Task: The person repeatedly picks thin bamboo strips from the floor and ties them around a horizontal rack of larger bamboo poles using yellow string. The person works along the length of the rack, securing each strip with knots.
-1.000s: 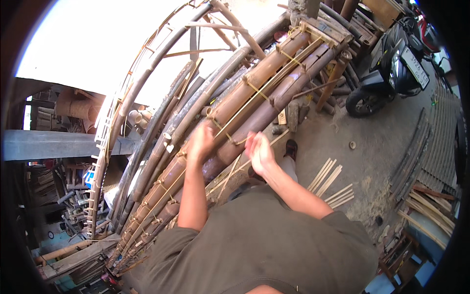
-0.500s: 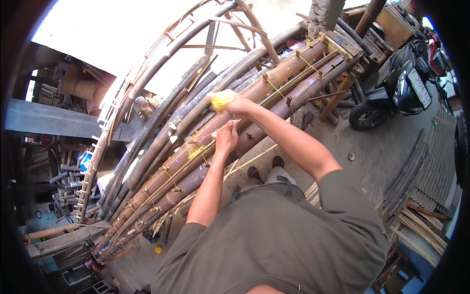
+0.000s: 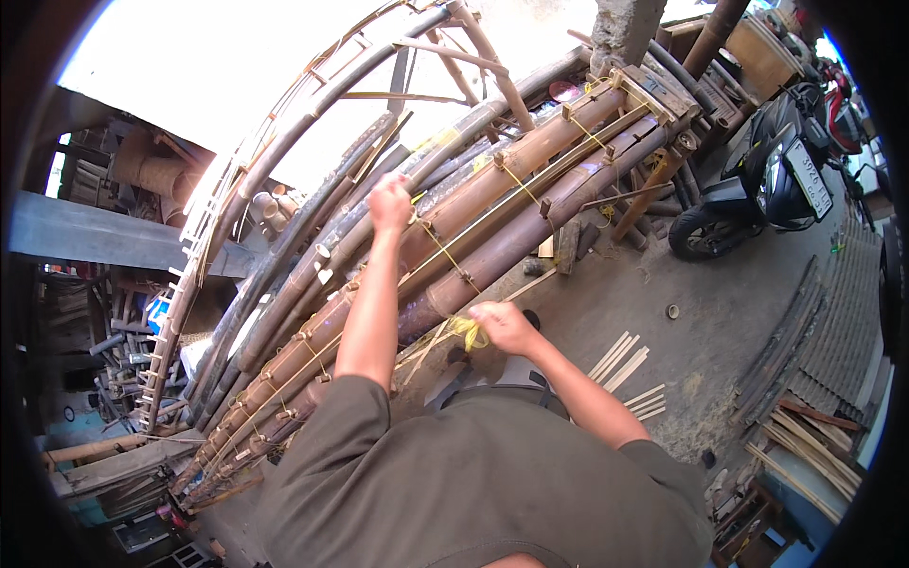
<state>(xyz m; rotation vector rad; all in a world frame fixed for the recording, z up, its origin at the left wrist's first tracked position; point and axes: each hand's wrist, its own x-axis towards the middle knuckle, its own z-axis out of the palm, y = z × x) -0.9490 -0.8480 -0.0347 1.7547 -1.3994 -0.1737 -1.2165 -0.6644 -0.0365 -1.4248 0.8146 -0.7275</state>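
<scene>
Two long brown bamboo poles [image 3: 511, 180] lie side by side, running from the near left to the far right, with small pegs and yellow twine [image 3: 442, 249] across them. Beyond the far pole, my left hand [image 3: 388, 203] is closed, with a bit of yellow twine at its fingers. On the near side, close to my body, my right hand [image 3: 507, 328] grips a loose bundle of yellow twine [image 3: 466, 330]. The twine between the hands is too fine to follow fully.
More dark bamboo poles [image 3: 312, 232] are stacked beyond the pair, below a curved bamboo frame [image 3: 251, 180]. A black motorbike [image 3: 772, 189] stands at the right. Cut strips [image 3: 625, 364] lie on the concrete floor [image 3: 615, 293], and a concrete post [image 3: 625, 38] rises at the far end.
My right hand has come back from over the poles toward my body with the twine bundle. My left hand has moved forward, past the far pole, so the hands are now wide apart.
</scene>
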